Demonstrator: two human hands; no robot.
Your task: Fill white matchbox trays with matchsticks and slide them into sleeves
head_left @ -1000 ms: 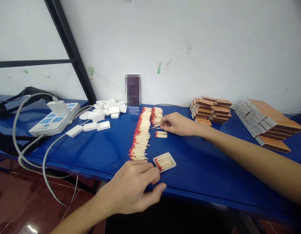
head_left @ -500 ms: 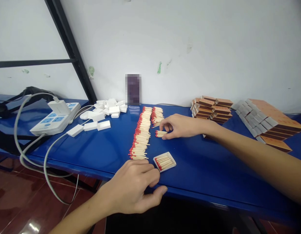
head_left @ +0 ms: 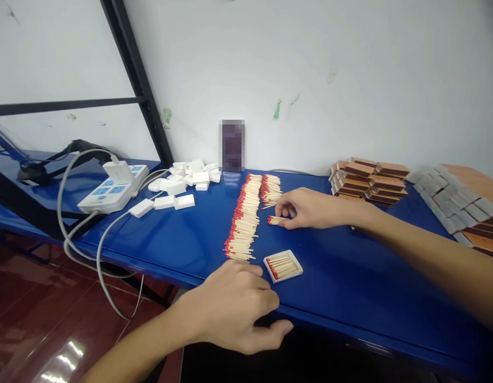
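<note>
My right hand (head_left: 312,207) is at the table's middle, thumb and fingers closed on a small bunch of red-headed matches (head_left: 274,219) whose heads point left. Behind it lies a short row of matches (head_left: 272,187); a longer row of matches (head_left: 246,218) runs toward the front edge. Nearer me, a white matchbox tray (head_left: 291,276) holds a layer of matches with heads to the left. My left hand (head_left: 240,308) hovers over the front edge beside that tray, thumb apart from loosely bent fingers, with nothing in it.
White matchbox trays (head_left: 198,178) are heaped at the back left, near a power strip (head_left: 106,197) with looping cables. Matchbox sleeves (head_left: 369,181) and a larger stack of boxes (head_left: 453,199) stand at the right. A blurred dark object (head_left: 232,146) leans on the wall.
The whole view has shifted, so everything appears farther right except at the wall's top. My right hand keeps its pinch on the small bunch, and my left hand stays by the tray.
</note>
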